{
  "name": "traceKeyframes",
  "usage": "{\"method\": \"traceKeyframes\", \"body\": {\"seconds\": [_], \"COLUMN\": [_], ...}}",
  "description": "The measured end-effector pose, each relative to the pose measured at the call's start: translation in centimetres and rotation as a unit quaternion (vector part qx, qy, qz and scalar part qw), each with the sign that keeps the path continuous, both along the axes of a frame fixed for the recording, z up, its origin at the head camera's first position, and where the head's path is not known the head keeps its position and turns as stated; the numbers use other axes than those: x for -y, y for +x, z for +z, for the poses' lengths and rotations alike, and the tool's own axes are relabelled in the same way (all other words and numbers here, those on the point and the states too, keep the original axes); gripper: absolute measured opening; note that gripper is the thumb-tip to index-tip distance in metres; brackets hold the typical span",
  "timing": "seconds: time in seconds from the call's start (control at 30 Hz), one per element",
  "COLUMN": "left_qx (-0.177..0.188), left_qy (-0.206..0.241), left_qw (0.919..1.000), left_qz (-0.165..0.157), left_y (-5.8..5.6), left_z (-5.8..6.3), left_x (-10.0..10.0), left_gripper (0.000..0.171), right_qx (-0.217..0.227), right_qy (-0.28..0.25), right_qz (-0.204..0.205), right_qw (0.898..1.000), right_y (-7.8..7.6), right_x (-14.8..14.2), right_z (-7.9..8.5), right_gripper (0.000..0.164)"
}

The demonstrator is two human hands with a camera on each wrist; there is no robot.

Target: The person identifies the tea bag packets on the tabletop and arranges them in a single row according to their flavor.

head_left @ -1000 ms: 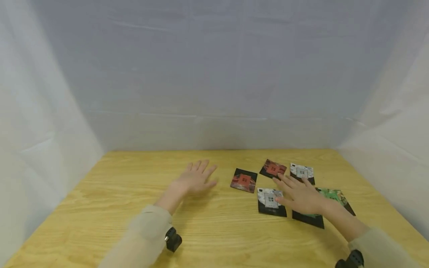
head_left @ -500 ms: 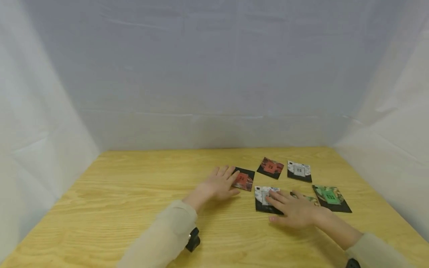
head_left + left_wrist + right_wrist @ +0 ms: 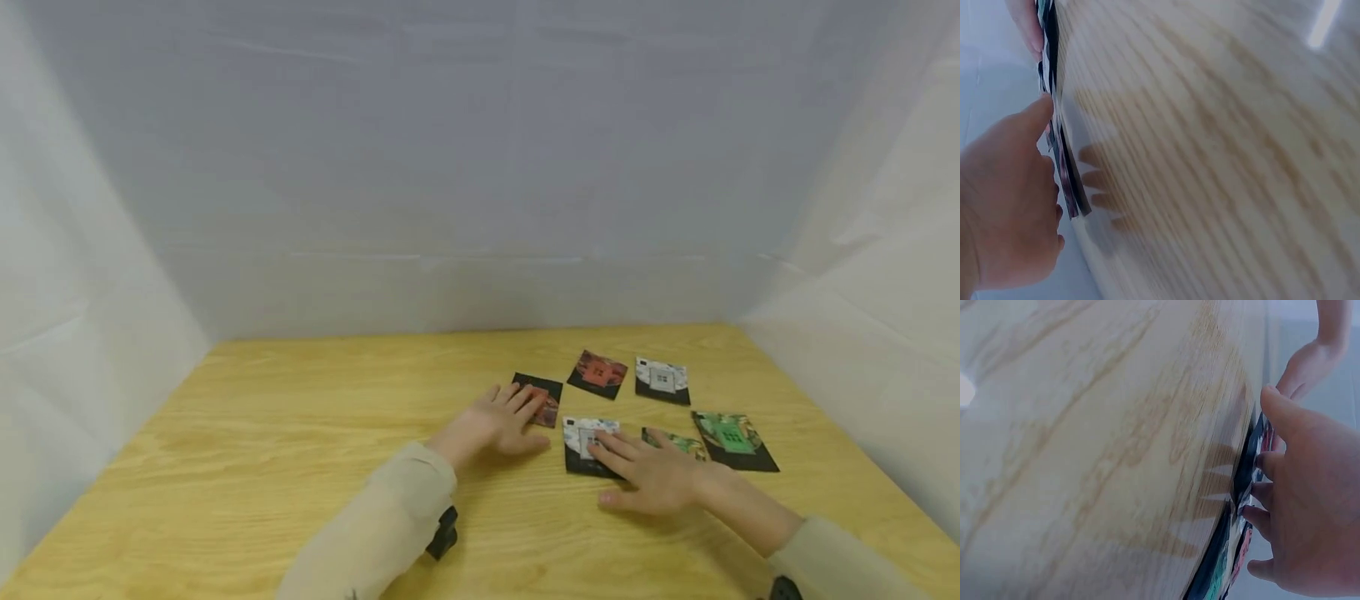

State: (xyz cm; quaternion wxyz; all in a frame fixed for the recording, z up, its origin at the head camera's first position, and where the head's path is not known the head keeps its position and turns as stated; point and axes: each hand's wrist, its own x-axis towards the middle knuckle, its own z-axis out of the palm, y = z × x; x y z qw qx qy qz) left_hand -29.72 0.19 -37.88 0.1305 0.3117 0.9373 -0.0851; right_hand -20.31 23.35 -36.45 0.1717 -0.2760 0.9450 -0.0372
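Several flat square black packets with coloured tops lie on the table. My left hand, fingers spread and straight, is over the left part of a red packet; whether the fingertips touch it I cannot tell. Palm down and fingers extended, my right hand reaches over the near white packet and covers much of a green packet behind it. In the right wrist view the fingers of the right hand are above the packets' edges. The left wrist view shows the left hand beside the packets, holding nothing.
Behind the hands lie another red packet and another white packet. A second green packet is right of the right hand. White sheeting encloses the wooden table at the back and sides.
My left hand has moved right, from bare table to the left red packet. My right hand has come nearer to me, uncovering the rightmost green packet. The packets stay in the same arrangement.
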Motion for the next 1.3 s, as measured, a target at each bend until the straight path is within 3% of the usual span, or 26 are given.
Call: {"method": "traceKeyframes", "body": {"seconds": [0.2,0.33,0.57,0.8,1.07,1.3], "left_qx": [0.036,0.038,0.042,0.042,0.049,0.051], "left_qy": [0.007,0.015,0.008,0.008,0.027,0.037], "left_qw": [0.9993,0.9991,0.9979,0.9955,0.9928,0.9867], "left_qz": [0.004,0.014,0.048,0.085,0.106,0.15], "left_y": [0.2,0.4,1.5,2.7,4.2,5.7], "left_z": [0.1,0.2,1.1,1.1,1.7,1.9], "left_x": [0.5,1.6,6.3,11.2,16.0,19.9], "left_gripper": [0.079,0.081,0.079,0.079,0.077,0.08], "right_qx": [0.002,0.007,0.013,0.004,0.004,0.003], "right_qy": [0.006,0.005,-0.01,-0.019,-0.03,-0.032], "right_qz": [-0.003,0.0,0.009,0.016,0.016,0.013], "right_qw": [1.0,1.0,1.0,1.0,0.999,0.999], "right_y": [-0.1,0.0,-0.1,0.0,0.1,0.2], "right_x": [0.1,0.1,0.5,0.2,0.0,0.2], "right_z": [-0.1,0.0,0.2,0.0,0.2,0.2], "right_gripper": [0.078,0.078,0.079,0.081,0.082,0.08]}}
